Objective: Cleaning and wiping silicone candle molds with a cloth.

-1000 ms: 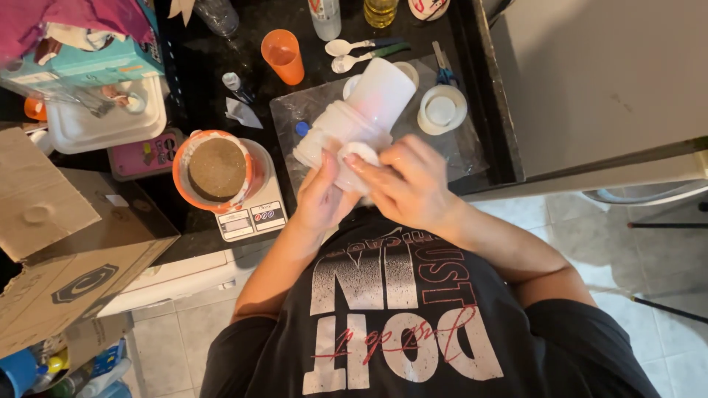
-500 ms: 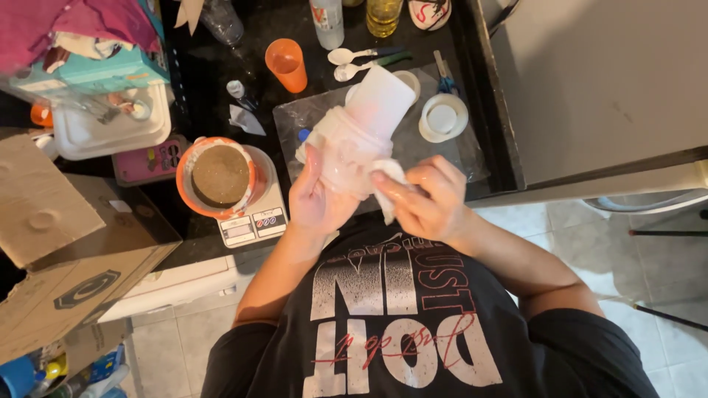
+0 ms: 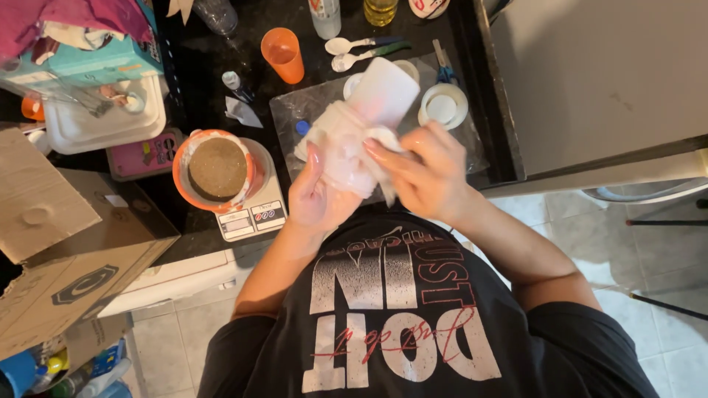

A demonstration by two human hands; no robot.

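gripping a white plastic container (image 3: 376, 99) at centre frame, left hand (image 3: 318, 197) cupping it from below, right hand (image 3: 424, 171) closing over a white cloth (image 3: 341, 151) pressed against its side. hovering above a clear mat (image 3: 306, 110) on a dark countertop (image 3: 258, 18) crowded along the top of the frame. sitting at left centre, an orange bowl (image 3: 216, 169) on a small scale (image 3: 251, 217); standing above, an orange cup (image 3: 282, 54); lying at top centre, two white spoons (image 3: 346, 53). filling the lower left, a cardboard box (image 3: 59, 250); showing at the right and bottom edges, pale floor tiles (image 3: 656, 250).
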